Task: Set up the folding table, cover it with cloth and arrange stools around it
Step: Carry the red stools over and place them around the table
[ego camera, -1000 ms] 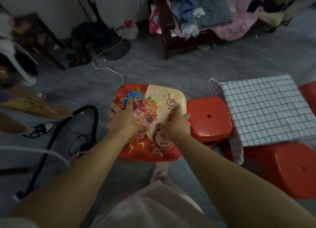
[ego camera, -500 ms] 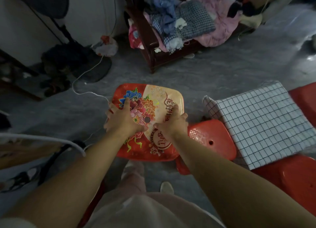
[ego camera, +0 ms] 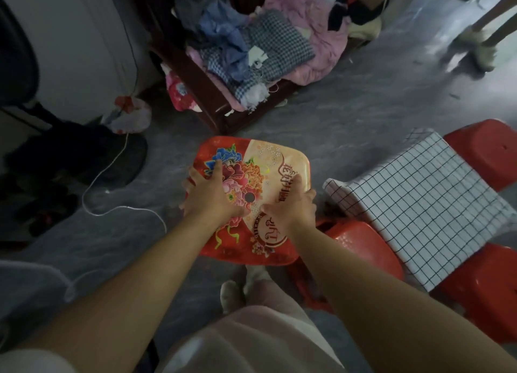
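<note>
L hand [ego camera: 213, 195], R hand [ego camera: 291, 206] grip floral stool [ego camera: 272, 160] edges.

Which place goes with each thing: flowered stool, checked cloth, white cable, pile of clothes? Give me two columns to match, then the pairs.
Things:
1 flowered stool
2 checked cloth
3 white cable
4 pile of clothes

Places:
A on the wooden bench at the back
B held by the left hand and right hand
C on the floor, left
D over the red stools, right

Pairs: 1-B, 2-D, 3-C, 4-A
</note>
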Demonstrator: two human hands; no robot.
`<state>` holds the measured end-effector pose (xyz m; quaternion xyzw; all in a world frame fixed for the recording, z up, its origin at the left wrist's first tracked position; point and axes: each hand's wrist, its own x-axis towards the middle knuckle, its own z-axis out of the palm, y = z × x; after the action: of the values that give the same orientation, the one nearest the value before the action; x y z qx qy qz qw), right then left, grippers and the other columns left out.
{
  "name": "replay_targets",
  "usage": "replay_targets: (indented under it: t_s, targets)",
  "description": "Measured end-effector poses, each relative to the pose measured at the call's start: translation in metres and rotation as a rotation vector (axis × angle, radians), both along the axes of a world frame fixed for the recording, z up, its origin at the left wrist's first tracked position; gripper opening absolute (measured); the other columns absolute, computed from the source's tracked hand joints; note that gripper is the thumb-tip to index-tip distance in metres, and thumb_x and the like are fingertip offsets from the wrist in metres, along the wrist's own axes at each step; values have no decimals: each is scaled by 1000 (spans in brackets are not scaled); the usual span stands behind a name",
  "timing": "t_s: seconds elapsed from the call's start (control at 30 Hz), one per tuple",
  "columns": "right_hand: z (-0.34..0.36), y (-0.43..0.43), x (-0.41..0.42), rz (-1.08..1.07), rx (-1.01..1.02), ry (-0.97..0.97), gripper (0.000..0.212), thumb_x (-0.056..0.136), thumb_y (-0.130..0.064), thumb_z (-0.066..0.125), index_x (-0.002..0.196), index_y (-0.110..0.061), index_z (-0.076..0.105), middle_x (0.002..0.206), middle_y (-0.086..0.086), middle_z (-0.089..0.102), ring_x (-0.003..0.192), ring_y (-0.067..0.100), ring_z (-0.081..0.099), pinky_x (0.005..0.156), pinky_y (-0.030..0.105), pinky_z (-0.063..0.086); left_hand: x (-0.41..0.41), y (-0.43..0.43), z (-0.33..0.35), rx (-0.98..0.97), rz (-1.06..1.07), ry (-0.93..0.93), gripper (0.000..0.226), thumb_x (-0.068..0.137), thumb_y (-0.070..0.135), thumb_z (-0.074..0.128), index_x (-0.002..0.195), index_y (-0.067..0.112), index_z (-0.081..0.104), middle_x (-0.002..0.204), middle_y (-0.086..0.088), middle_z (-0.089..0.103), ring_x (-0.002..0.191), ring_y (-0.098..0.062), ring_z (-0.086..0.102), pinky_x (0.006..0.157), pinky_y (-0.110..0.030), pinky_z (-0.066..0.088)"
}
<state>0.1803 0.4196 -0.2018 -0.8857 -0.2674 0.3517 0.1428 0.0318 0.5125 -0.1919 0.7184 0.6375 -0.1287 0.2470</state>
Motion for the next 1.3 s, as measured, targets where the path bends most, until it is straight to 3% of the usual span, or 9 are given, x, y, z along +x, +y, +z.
replay_targets:
  t_s: [0.3, 0.43, 0.87, 1.03, 1.3]
  targets:
    - [-25, 88, 91, -166, -1, 60, 111, 77, -46, 82, 157, -37, 5, 158, 14, 15, 138, 42, 32, 103, 58, 47, 105, 109, -16, -61, -128, 3, 147, 51, 65, 91, 157, 44, -9, 165, -16, -17, 152, -44, 6, 113, -67, 31]
    - [-23, 116, 131, -246, -7, 47, 112, 76, -48, 81, 156, -37, 3, 159, 13, 12, 140, 41, 32, 104, 58, 46, 154, 150, -13, -39, -234, -26, 144, 53, 65, 90, 158, 42, -6, 165, -19, -18, 152, -47, 4, 117, -59, 30]
    - [-18, 215, 259, -528, -61, -44, 117, 74, -52, 81, 156, -38, 0, 162, 16, 6, 142, 44, 31, 106, 58, 45, 322, 277, -23, -73, -523, -65, 145, 54, 69, 88, 158, 42, -9, 164, -24, -14, 151, -49, 5, 117, -60, 29]
    - [-20, 226, 307, -691, -29, -57, 117, 70, -53, 82, 155, -39, 3, 158, 16, 13, 139, 41, 34, 106, 57, 45, 394, 299, -19, -90, -676, -65, 144, 57, 68, 87, 159, 41, -11, 164, -24, -17, 152, -48, -1, 118, -59, 25]
    - [-55, 206, 393, -855, -51, -38, 116, 73, -49, 82, 155, -39, 1, 161, 16, 7, 144, 44, 26, 107, 60, 43, 506, 287, -48, -116, -818, -50, 142, 57, 69, 86, 158, 43, -9, 165, -19, -20, 153, -45, -5, 118, -63, 26]
